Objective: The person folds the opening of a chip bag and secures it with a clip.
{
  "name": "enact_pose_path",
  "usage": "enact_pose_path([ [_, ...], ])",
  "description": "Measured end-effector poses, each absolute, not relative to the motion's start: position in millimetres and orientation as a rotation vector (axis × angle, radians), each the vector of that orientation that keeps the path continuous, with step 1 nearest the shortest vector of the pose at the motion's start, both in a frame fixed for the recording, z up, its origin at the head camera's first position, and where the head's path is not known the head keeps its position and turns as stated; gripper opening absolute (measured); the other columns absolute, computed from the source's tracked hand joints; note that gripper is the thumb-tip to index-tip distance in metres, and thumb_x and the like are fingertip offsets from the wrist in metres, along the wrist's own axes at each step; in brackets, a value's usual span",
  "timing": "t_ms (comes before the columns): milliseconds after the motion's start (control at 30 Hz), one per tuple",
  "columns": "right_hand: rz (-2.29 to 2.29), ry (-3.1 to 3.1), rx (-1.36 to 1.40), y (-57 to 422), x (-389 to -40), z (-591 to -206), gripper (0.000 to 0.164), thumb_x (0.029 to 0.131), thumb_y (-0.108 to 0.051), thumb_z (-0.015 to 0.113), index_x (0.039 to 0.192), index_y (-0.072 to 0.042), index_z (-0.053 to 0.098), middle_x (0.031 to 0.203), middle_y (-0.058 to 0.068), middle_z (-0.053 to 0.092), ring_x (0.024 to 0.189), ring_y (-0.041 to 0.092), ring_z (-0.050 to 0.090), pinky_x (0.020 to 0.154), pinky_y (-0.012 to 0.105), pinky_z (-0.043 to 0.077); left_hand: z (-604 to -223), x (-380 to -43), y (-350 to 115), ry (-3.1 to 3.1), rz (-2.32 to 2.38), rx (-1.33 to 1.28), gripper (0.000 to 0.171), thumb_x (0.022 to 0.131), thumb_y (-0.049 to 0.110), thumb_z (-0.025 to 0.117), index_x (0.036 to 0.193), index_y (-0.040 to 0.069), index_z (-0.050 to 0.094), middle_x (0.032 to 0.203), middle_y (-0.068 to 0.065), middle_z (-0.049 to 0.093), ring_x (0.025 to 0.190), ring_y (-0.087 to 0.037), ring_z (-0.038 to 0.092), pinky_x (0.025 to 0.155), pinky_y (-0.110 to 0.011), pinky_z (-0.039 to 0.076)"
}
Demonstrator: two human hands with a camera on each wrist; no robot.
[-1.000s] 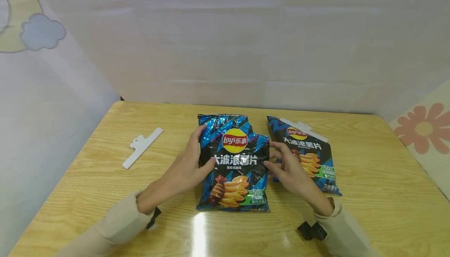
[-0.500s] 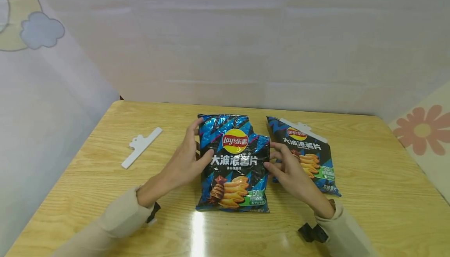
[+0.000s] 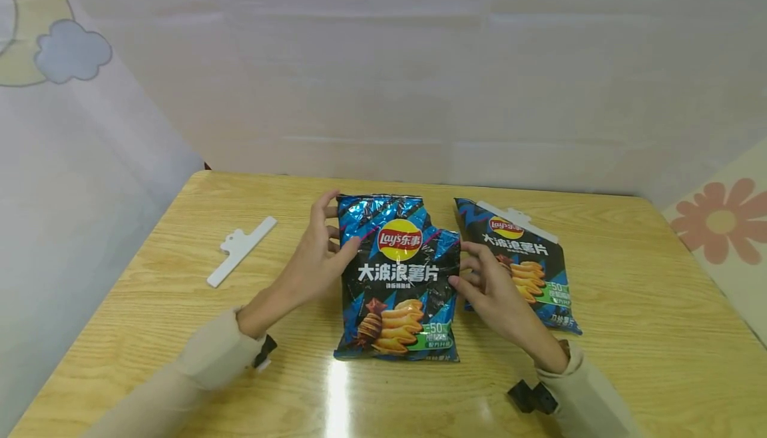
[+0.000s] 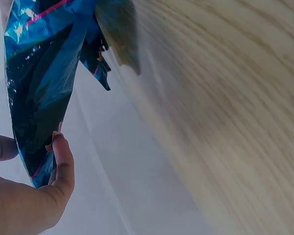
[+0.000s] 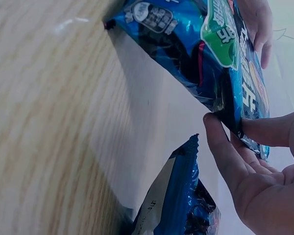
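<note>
A black and blue Lay's potato chip bag [image 3: 398,298] stands on its lower edge over the table, its upper right corner cut away in a notch. My left hand [image 3: 311,268] grips its left edge high up, thumb on the front and fingers behind. On the other side my right hand [image 3: 500,298] pinches the right edge below the notch. The right wrist view shows thumb and fingers on either side of that edge of the bag [image 5: 186,54]. In the left wrist view the side of the bag [image 4: 44,83] runs down between thumb and fingers.
A second, matching chip bag [image 3: 521,251] lies to the right, behind my right hand, with a white clip [image 3: 518,219] across its top. Another white clip [image 3: 242,251] lies at the left of the wooden table [image 3: 647,305]. A pale cloth wall [image 3: 383,92] rises behind the table.
My left hand has slid up the left edge of the bag toward its top corner. The bag and my right hand have stayed about where they were.
</note>
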State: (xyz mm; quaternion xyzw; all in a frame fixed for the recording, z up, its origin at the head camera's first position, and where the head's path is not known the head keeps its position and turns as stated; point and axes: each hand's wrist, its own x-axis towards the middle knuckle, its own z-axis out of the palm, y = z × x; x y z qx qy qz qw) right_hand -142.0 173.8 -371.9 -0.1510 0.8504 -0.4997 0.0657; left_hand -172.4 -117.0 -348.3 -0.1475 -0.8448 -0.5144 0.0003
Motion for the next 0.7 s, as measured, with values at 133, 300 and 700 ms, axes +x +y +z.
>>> enact_pose_path([
  [133, -1.489, 2.575, -0.457, 172.6, -141.5, -371.7, 0.054, 0.098, 0.003, 0.055, 0.145, 0.010, 0.029, 0.103, 0.016, 0.058, 0.069, 0.006, 0.047, 0.062, 0.026, 0.042, -348.1, -176.5, -119.7, -2.634, -1.657, -0.424, 0.073, 0.099, 0.017, 0.058, 0.156, 0.014, 0.013, 0.145, -0.020, 0.036, 0.103, -0.031, 0.060, 0.088, -0.042, 0.053],
  [300, -1.479, 2.580, -0.479, 172.5, -140.5, -372.7, 0.053, 0.098, 0.002, 0.055, 0.144, 0.009, 0.030, 0.103, 0.016, 0.059, 0.066, 0.006, 0.045, 0.060, 0.027, 0.040, -349.2, -179.5, -121.0, -2.625, -1.610, -0.427, 0.067, 0.097, 0.014, 0.059, 0.154, 0.010, 0.023, 0.137, -0.018, 0.041, 0.090, -0.026, 0.057, 0.082, -0.035, 0.051],
  [700, -1.505, 2.526, -0.490, 174.9, -137.0, -370.5, 0.057, 0.096, 0.002, 0.059, 0.146, 0.007, 0.031, 0.107, 0.017, 0.061, 0.070, 0.005, 0.052, 0.058, 0.026, 0.044, -348.5, -182.2, -129.1, -2.685, -1.534, -0.489, 0.044, 0.096, 0.014, 0.057, 0.135, 0.005, 0.038, 0.110, -0.014, 0.053, 0.081, -0.024, 0.057, 0.069, -0.030, 0.054],
])
